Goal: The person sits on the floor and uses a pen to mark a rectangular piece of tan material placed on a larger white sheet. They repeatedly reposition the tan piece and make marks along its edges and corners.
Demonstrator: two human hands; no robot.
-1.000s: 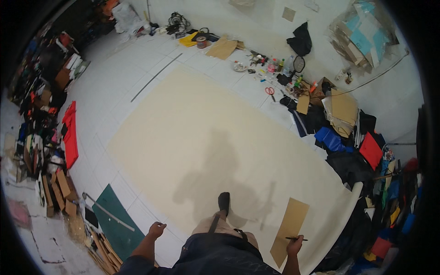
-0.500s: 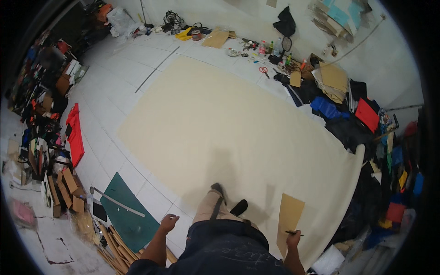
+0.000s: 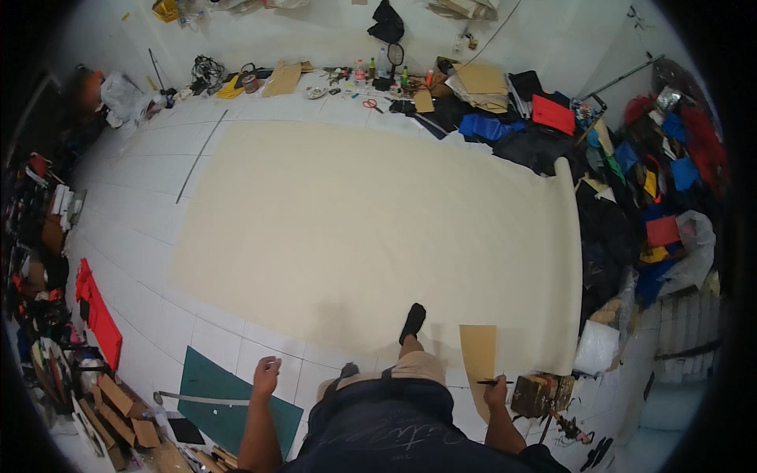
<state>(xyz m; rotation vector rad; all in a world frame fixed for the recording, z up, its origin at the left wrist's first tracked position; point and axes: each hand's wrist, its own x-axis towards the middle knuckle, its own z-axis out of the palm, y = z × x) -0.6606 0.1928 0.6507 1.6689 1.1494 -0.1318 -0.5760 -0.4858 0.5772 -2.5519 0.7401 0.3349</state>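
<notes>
My right hand (image 3: pixel 496 392) is closed round a dark pen (image 3: pixel 489 382), and a long tan cardboard piece (image 3: pixel 478 347) hangs from the same hand. That piece is wide at its far end and narrows toward me. My left hand (image 3: pixel 266 377) hovers near the green cutting mat (image 3: pixel 206 378), its fingers loosely bent and slightly apart, with nothing visible in it. A large cream sheet of material (image 3: pixel 355 213) lies spread over the floor before me. Its right side runs into a roll (image 3: pixel 569 268). One of my feet (image 3: pixel 413 318), in a black sock, stands on the sheet.
A metal ruler (image 3: pixel 203 398) lies across the cutting mat, and a long thin bar (image 3: pixel 201 158) rests on the tiles at far left. Red-handled scissors (image 3: pixel 371 103) lie beyond the sheet. Heaped fabrics (image 3: pixel 536 146) line the right; cardboard boxes (image 3: pixel 118 414) stand at left.
My view has swung rightward and my body has stepped, one foot now further forward on the sheet. The right hand still carries the cardboard piece and pen. My left hand is raised a little.
</notes>
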